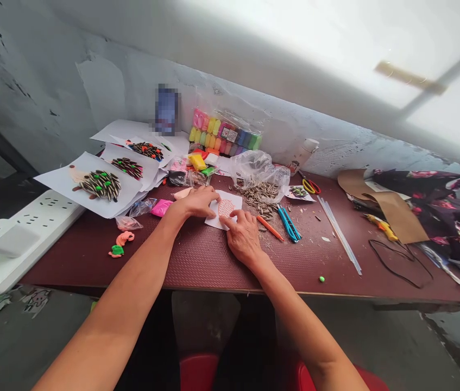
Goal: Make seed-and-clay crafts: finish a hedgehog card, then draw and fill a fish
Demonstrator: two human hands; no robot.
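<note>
One white paper square [236,199], one round, bumpy pink clay disc [226,208], left hand [202,202] thumb and fingers apart, right hand [244,233] fingertips at disc, grip unclear, one smooth orange pen [269,228]

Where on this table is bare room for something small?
Between the left hand, right hand and table's front edge; also between the clear sticks and yellow tool. Crowded beyond the hands: seeds, plastic bag, coloured packets.
</note>
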